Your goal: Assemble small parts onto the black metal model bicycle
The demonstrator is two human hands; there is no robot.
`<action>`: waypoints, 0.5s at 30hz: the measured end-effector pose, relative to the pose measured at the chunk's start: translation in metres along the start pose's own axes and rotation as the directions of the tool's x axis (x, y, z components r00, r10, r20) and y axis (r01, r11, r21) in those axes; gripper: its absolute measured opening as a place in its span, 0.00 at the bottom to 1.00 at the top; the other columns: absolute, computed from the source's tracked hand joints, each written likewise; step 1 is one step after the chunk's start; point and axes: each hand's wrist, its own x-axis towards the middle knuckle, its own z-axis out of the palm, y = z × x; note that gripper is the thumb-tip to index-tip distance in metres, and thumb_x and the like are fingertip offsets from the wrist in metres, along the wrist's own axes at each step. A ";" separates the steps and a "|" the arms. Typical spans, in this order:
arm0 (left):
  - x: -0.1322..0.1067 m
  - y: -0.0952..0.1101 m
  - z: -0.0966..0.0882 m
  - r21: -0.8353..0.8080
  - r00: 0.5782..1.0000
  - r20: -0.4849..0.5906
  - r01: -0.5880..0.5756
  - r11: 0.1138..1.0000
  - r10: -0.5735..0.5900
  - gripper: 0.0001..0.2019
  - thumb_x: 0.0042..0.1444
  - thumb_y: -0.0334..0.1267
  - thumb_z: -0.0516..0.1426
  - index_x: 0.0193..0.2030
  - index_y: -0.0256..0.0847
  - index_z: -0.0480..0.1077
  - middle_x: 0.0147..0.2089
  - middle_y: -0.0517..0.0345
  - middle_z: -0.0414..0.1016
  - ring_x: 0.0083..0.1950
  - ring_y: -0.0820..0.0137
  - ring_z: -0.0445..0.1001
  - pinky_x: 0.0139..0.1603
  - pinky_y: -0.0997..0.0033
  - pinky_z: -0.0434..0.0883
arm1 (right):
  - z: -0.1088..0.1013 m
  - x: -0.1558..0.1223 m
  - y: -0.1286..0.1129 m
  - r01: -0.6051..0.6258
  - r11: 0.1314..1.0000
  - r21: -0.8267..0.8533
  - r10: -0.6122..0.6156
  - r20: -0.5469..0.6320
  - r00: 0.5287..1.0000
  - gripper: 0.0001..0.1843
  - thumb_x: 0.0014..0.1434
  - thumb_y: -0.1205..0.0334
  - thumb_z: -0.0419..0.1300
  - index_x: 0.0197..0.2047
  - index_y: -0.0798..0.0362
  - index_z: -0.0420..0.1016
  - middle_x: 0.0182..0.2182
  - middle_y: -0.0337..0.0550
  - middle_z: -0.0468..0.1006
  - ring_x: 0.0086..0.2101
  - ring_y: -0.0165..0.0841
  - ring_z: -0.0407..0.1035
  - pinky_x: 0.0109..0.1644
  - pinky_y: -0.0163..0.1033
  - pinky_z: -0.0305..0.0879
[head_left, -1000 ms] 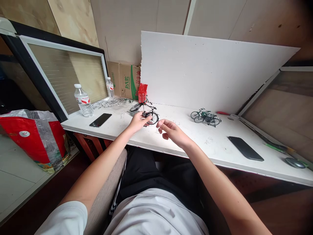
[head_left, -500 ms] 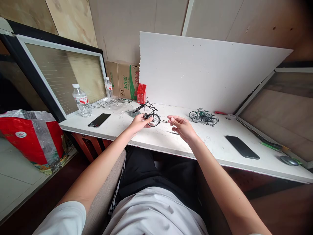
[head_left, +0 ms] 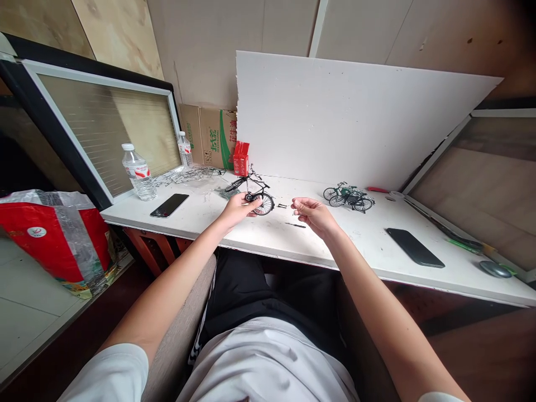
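Note:
My left hand (head_left: 239, 211) is closed round the lower rear part of a black model bicycle (head_left: 263, 203), near its back wheel. The bicycle's front wheel points up and to the left. To the right of it, my right hand (head_left: 313, 214) is closed in a pinch, thumb against fingers; anything between the fingertips is too small to name. A small black part (head_left: 282, 206) lies on the white table between the bicycle and my right hand. Just below that hand rests a thin dark tool (head_left: 295, 225).
Two assembled model bicycles (head_left: 348, 197) stand farther right. Phones lie at the left (head_left: 170, 205) and right (head_left: 414, 248). Water bottles (head_left: 140, 172), part frames (head_left: 196, 175) and a red box (head_left: 241, 158) sit at the back left. A white board (head_left: 355, 123) leans behind.
My right hand has shifted slightly right, its fingers curling closer together. The bicycle's front wheel has turned so that more of its side shows; my left hand keeps its hold.

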 end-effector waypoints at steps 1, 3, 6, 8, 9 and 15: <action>0.000 0.001 0.002 0.000 1.000 -0.003 -0.005 1.000 0.005 0.32 0.48 0.60 0.77 0.48 0.36 0.78 0.48 0.45 0.86 0.42 0.63 0.87 0.40 0.67 0.81 | 0.000 0.000 0.000 0.004 1.000 0.001 -0.004 0.000 1.000 0.30 0.38 0.41 0.86 0.36 0.52 0.84 0.38 0.42 0.83 0.33 0.27 0.72 0.34 0.33 0.63; -0.002 0.003 0.006 0.005 0.999 -0.024 -0.026 1.000 0.027 0.32 0.48 0.59 0.77 0.47 0.36 0.77 0.46 0.45 0.86 0.41 0.62 0.86 0.39 0.67 0.81 | 0.002 0.000 -0.001 0.010 1.000 -0.007 -0.010 -0.004 1.000 0.31 0.38 0.41 0.87 0.37 0.53 0.85 0.39 0.43 0.84 0.33 0.29 0.76 0.34 0.34 0.66; -0.006 0.006 0.014 0.047 0.987 -0.092 -0.125 0.991 0.129 0.30 0.48 0.57 0.77 0.46 0.37 0.76 0.44 0.47 0.86 0.38 0.63 0.86 0.37 0.68 0.81 | 0.006 -0.004 -0.005 0.050 0.998 -0.045 -0.051 -0.025 0.998 0.31 0.39 0.41 0.86 0.40 0.52 0.85 0.38 0.44 0.86 0.34 0.31 0.79 0.35 0.35 0.69; -0.010 0.008 0.020 0.110 0.969 -0.121 -0.202 0.973 0.214 0.28 0.50 0.56 0.76 0.47 0.38 0.76 0.41 0.51 0.85 0.36 0.63 0.85 0.36 0.68 0.81 | 0.011 -0.008 -0.009 0.089 0.994 -0.068 -0.091 -0.035 0.995 0.32 0.40 0.42 0.86 0.41 0.52 0.84 0.35 0.44 0.86 0.33 0.33 0.80 0.33 0.35 0.69; -0.012 0.009 0.022 0.142 0.961 -0.122 -0.230 0.963 0.248 0.27 0.52 0.55 0.75 0.48 0.39 0.76 0.39 0.52 0.85 0.36 0.63 0.85 0.36 0.68 0.81 | 0.014 -0.011 -0.012 0.106 0.992 -0.076 -0.108 -0.033 0.994 0.33 0.39 0.41 0.87 0.41 0.51 0.84 0.33 0.43 0.86 0.33 0.34 0.80 0.33 0.35 0.69; -0.021 0.012 0.033 0.165 0.965 -0.089 -0.229 0.959 0.246 0.26 0.53 0.55 0.74 0.48 0.39 0.76 0.37 0.53 0.84 0.35 0.62 0.85 0.35 0.66 0.82 | 0.023 -0.021 -0.019 0.178 0.981 -0.080 -0.175 0.039 0.984 0.29 0.41 0.40 0.86 0.35 0.52 0.84 0.29 0.44 0.84 0.32 0.36 0.80 0.32 0.37 0.71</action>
